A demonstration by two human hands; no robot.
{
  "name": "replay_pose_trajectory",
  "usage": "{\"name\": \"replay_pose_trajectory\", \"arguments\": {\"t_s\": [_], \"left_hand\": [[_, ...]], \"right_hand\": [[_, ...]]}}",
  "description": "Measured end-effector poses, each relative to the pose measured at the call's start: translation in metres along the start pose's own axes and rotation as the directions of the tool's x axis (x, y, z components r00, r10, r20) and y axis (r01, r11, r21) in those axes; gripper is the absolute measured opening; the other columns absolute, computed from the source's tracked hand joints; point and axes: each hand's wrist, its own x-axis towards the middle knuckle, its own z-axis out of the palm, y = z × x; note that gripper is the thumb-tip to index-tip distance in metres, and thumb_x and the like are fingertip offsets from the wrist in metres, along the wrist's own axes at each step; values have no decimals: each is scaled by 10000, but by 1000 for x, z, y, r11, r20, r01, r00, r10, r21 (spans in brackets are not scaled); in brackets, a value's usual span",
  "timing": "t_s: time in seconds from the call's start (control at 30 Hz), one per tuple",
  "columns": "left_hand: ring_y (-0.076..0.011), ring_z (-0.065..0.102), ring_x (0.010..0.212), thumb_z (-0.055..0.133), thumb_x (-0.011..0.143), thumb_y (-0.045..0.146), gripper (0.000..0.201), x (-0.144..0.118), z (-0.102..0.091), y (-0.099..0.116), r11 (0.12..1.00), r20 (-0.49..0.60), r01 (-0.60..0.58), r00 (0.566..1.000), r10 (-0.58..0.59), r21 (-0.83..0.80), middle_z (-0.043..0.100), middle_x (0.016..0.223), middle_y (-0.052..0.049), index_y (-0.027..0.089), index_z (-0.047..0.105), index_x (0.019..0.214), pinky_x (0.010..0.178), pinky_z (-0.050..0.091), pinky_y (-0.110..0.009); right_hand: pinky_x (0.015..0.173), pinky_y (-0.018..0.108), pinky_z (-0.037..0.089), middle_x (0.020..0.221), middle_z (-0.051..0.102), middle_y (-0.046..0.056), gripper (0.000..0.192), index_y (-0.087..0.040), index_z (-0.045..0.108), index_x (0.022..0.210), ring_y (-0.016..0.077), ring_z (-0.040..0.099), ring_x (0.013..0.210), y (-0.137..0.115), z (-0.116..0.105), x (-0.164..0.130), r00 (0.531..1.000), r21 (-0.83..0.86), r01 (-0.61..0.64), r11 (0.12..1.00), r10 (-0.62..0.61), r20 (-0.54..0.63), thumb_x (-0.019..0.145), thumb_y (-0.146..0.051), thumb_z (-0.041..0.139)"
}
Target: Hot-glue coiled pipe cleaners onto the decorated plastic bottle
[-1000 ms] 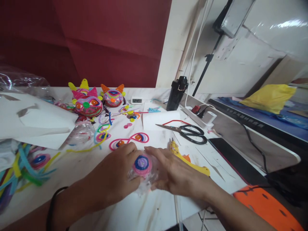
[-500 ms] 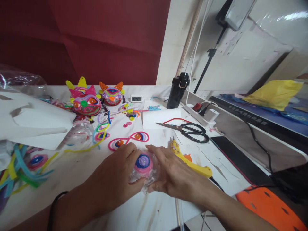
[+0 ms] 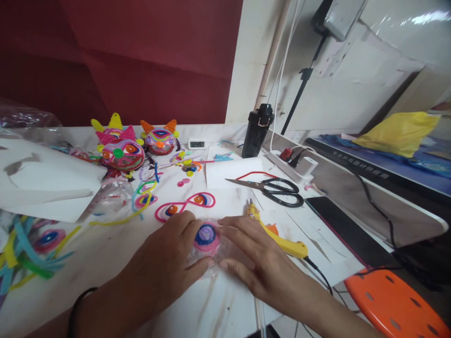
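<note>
Left hand (image 3: 168, 263) and right hand (image 3: 254, 257) both cupped around a clear plastic ball (image 3: 207, 251) topped with a pink-blue coil, fingers gripping its sides, ball resting on the white table (image 3: 105, 249) between them. Yellow glue gun (image 3: 278, 239) just right of the right hand; pink eye-shaped coils (image 3: 185, 205) just beyond the fingertips. Further out: scissors (image 3: 273, 191) beyond the right hand, decorated ball faces (image 3: 132, 148) well beyond the left.
</note>
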Motion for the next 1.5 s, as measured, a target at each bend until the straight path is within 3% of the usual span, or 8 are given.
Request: {"name": "replay_pose_trajectory", "arguments": {"t_s": [0.2, 0.4, 0.53, 0.7, 0.8, 1.07, 1.33, 1.5], "left_hand": [[-288, 613, 969, 648, 843, 199, 349, 1, 1, 1, 1000, -22, 7, 1000, -7, 10, 569, 1084, -61, 256, 490, 1148, 814, 557, -477], [-280, 618, 947, 660, 831, 207, 383, 0, 2, 1, 999, -1, 27, 1000, -28, -36, 585, 1088, -56, 256, 520, 1184, 798, 549, -453], [-287, 595, 966, 620, 855, 237, 282, 1, -10, 4, 992, 67, 65, 996, -59, -104, 584, 1086, -68, 235, 557, 1130, 837, 535, -470], [-237, 603, 1031, 420, 995, 196, 253, 8, -33, -5, 974, 147, -37, 987, 72, -224, 610, 1125, -40, 250, 596, 1168, 889, 512, -374], [-209, 609, 1044, 430, 1015, 175, 293, 13, -38, -13, 966, 173, -75, 978, 120, -246, 629, 1107, -10, 282, 618, 1212, 912, 497, -323], [-207, 635, 1027, 515, 960, 175, 200, 21, -33, -15, 953, 126, -71, 986, 113, -294, 677, 1051, -31, 206, 674, 1077, 918, 484, -301], [-214, 636, 939, 545, 957, 209, 165, 8, -21, -10, 966, 70, -3, 997, 22, -257, 662, 1010, -24, 226, 649, 1084, 848, 511, -331], [-261, 619, 1222, 581, 945, 247, 246, 9, -14, -15, 973, -7, -121, 993, 122, -197, 673, 1293, -82, 222, 610, 1188, 1060, 504, -391]], "right_hand": [[973, 548, 579, 1190, 758, 147, 263, -119, 668, 1265, 306, 674, 1103, -8, 13, -5, 985, -64, 108, 992, -115, -130, 1036, -144, 541], [920, 512, 610, 1191, 795, 136, 270, -124, 707, 1239, 304, 718, 1090, -11, 24, -5, 966, -123, 108, 986, -134, -222, 1018, -119, 552], [885, 475, 613, 1161, 811, 140, 268, -78, 729, 1212, 300, 739, 1056, -13, 26, -5, 958, -173, 108, 979, -149, -246, 1017, -139, 556], [884, 466, 605, 1197, 809, 125, 284, -76, 739, 1221, 302, 744, 1049, -15, 26, -7, 958, -207, 89, 974, -141, -250, 1014, -146, 558], [880, 466, 604, 1212, 806, 120, 299, -80, 737, 1236, 304, 745, 1045, -16, 26, -8, 961, -211, 85, 974, -136, -241, 1012, -152, 551], [862, 473, 597, 1207, 808, 117, 282, -83, 740, 1221, 305, 746, 1030, -13, 29, -8, 955, -213, 87, 973, -143, -261, 1018, -179, 569], [841, 463, 597, 1149, 824, 97, 233, -94, 749, 1173, 295, 744, 1013, -7, 29, -12, 932, -185, 134, 974, -187, -311, 1029, -194, 596], [844, 477, 595, 1175, 817, 109, 243, -87, 738, 1190, 303, 741, 1017, -5, 29, -14, 934, -181, 140, 974, -190, -303, 1027, -201, 600]]}}
